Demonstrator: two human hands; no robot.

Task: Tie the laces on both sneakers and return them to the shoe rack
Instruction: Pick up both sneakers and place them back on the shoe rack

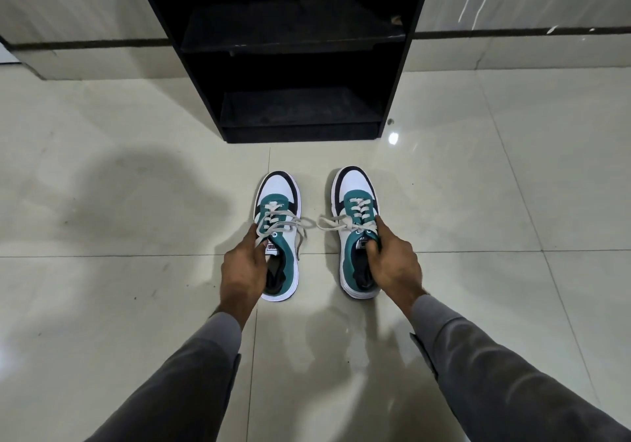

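Two white, teal and black sneakers stand side by side on the tiled floor, toes pointing at the rack. My left hand (243, 272) grips the left sneaker (278, 202) at its tongue and left collar. My right hand (392, 264) grips the right sneaker (355, 195) at its tongue, fingers curled into the opening. Both pairs of grey laces lie in bows over the tongues, with loops hanging toward the gap between the shoes. The black shoe rack (297, 52) stands just beyond the toes, with bare shelves.
Glossy beige floor tiles (119, 202) spread all round the shoes. A pale wall with a dark skirting line (512, 33) runs behind the rack. My grey sleeves reach in from the bottom corners.
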